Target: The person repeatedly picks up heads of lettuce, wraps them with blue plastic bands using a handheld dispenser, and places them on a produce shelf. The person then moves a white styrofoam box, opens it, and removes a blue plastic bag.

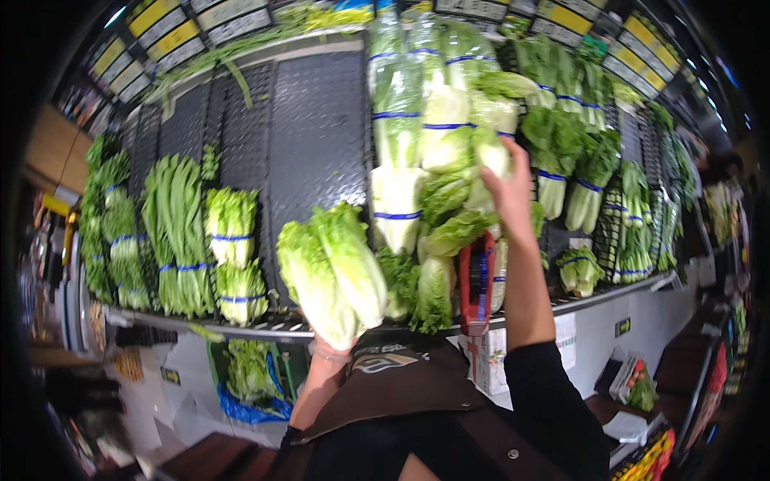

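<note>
Two loose heads of romaine lettuce (334, 270) rest in my left hand (334, 347), which is mostly hidden beneath their pale stem ends. My right hand (511, 180) reaches over the heaped greens, with thumb and fingers around a pale-based lettuce head (490, 153). Below that hand lie more loose lettuce heads (448, 192), some with leaves toward me. A red hand tool with a blue roll (477, 279), seemingly a tape dispenser, stands among them near the shelf's front edge. Left of the heap, a napa cabbage (397, 204) wears a blue band.
Black textured shelf panels (319, 126) span the display's middle. Banded leafy bundles stand left (177, 240) and right (550, 156). Price signs (165, 36) line the back. Beneath the front rail (240, 330) sit a green crate with a blue liner (252, 409) and a cardboard box (490, 361).
</note>
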The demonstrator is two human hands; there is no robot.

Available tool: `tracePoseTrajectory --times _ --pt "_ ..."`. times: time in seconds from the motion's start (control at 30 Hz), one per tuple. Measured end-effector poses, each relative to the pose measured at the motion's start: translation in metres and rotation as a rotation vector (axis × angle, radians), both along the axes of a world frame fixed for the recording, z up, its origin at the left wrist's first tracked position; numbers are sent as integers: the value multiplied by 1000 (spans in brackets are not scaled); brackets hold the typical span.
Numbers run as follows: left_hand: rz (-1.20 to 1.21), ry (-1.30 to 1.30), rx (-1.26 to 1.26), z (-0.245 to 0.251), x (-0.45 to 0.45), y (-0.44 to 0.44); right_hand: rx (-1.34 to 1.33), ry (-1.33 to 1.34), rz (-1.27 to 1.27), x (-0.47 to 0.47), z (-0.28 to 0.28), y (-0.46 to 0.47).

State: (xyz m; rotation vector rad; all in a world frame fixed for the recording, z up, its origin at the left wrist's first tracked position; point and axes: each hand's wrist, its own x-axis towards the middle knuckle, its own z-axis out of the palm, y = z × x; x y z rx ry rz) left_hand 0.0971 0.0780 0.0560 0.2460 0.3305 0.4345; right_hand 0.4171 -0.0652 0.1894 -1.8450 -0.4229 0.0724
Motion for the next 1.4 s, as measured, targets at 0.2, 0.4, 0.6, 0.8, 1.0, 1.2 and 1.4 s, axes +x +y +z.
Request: tracePoseTrajectory --times 0.2,0.4,0.6,0.8,1.0,1.2,1.4 --pt "38 -119 181 12 0 -21 68 -541 670 -158 11 -8" --pt "34 -141 118 25 -32 -35 521 279 705 -220 -10 -23" --pt "-86 67 613 32 -63 -36 266 465 598 -241 -44 -57" --pt "-142 192 1034 43 -80 -33 422 617 483 -280 -60 -78" --pt "-152 50 487 46 -82 -39 222 441 258 -306 -42 -53" --pt "-370 83 314 27 -74 -30 198 504 295 -310 -14 -30" --pt "-310 -109 -8 -9 -69 -32 342 636 509 -313 -3 -43"
